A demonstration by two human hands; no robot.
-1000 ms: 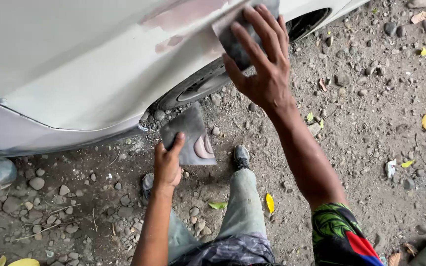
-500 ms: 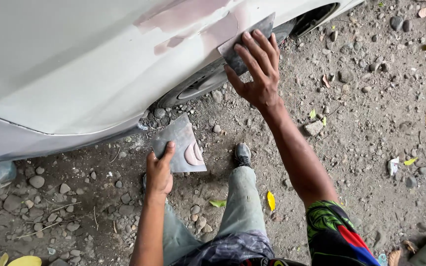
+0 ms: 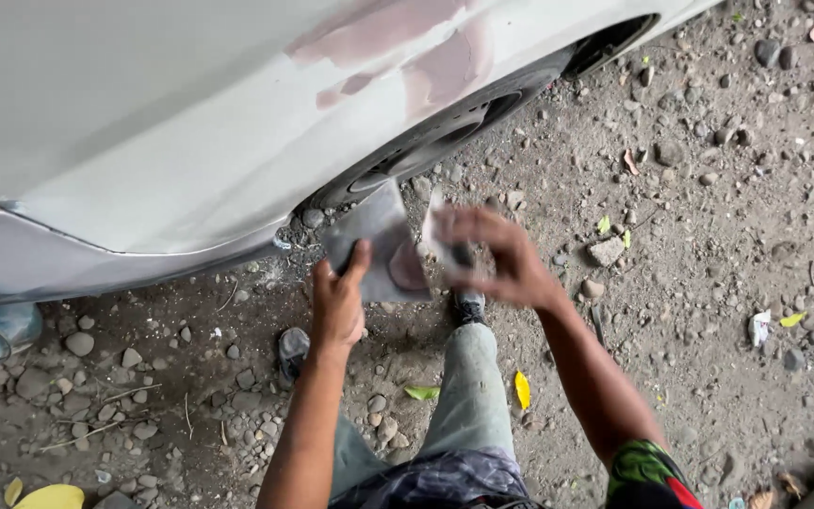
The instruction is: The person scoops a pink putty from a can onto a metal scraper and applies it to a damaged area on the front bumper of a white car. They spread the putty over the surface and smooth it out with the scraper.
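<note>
A white car body panel fills the upper left of the view, with pinkish patches of filler spread over its curve just above the wheel arch. Below the patches the dark tyre and wheel sit partly hidden under the panel. A grey lower panel edge runs along the left side, close to the ground. The ground is packed dirt strewn with small stones, a few yellow leaves and a scrap of white litter off to the right. The person's grey trouser legs and dark shoes stand between the car and the camera.

The left hand grips a grey metal mixing board by its lower edge, thumb on top; the board is held tilted in front of the wheel and carries a smear of pinkish filler near its right corner. The right hand, blurred, grasps a small pale spreader just beside the board's right edge, near the smear; whether the two touch cannot be told.
</note>
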